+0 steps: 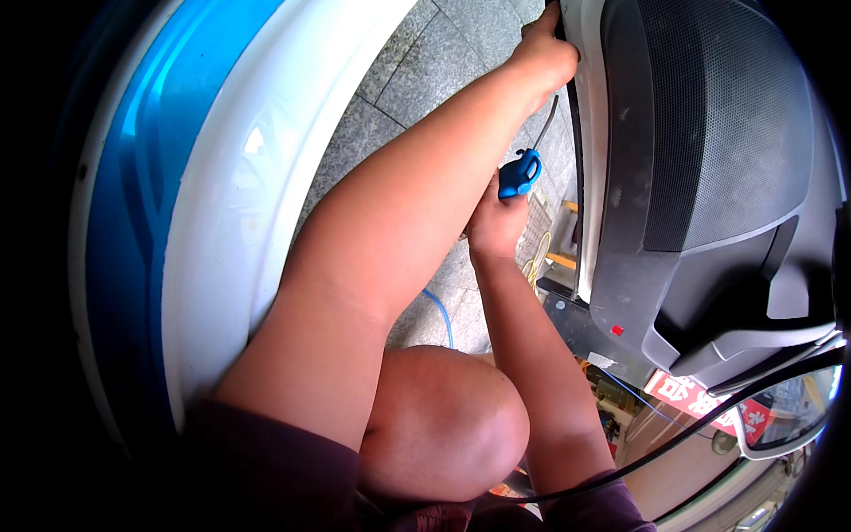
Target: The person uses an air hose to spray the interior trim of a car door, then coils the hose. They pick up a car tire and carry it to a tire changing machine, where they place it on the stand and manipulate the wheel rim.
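My left hand [550, 55] reaches to the top of the view, at the inner edge of a grey-and-black door panel [709, 133], its fingers closed and partly hidden at the dark trim. What they grip is unclear. Just below it, my right hand [501, 222] is closed round a blue air blow gun [519, 176], whose thin metal nozzle points up toward the left wrist. My left forearm crosses over the middle of the view, and my bare knee shows beneath it.
A white body panel with a blue stripe [217, 177] curves along the left. Grey floor tiles [417, 62] lie between it and the door. A blue hose [443, 315] and yellow cord [537, 257] are below. A red sign [669, 387] and a mirror [789, 408] sit lower right.
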Demonstrator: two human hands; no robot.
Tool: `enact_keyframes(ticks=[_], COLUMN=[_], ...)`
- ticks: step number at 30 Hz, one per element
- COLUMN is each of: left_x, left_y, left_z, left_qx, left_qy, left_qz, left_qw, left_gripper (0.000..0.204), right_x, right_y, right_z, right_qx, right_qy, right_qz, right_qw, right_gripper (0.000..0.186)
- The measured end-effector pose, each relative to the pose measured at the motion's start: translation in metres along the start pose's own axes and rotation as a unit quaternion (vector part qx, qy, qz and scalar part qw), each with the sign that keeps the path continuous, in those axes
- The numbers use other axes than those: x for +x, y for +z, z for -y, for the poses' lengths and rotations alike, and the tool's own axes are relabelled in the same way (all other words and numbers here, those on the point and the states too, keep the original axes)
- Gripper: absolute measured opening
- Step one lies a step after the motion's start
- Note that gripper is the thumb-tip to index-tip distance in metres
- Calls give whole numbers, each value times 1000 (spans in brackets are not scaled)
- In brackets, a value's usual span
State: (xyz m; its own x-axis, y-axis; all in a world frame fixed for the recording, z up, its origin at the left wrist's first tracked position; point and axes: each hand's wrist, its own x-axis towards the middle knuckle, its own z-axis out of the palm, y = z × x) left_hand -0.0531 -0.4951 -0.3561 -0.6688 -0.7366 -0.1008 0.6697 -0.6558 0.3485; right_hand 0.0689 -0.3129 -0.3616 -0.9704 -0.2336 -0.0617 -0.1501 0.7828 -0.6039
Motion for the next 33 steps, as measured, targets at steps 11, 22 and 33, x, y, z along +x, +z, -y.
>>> enact_keyframes(ticks=[11,22,33], left_x=[5,21,22], left_y=[-6,-18,-20], left_z=[-17,-33,-56], left_qx=[319,205,315], left_qy=[190,173,74], left_qz=[-184,-180,-174], left_qw=[910,946,930], left_gripper=[26,19,24], right_x=[3,28,61], right_y=[0,-14,-5], right_z=[-2,24,49], right_qx=[8,-76,-151], right_qy=[1,-41,-107], right_qz=[17,35,37], right_qw=[1000,996,982], right_gripper=[29,27,28])
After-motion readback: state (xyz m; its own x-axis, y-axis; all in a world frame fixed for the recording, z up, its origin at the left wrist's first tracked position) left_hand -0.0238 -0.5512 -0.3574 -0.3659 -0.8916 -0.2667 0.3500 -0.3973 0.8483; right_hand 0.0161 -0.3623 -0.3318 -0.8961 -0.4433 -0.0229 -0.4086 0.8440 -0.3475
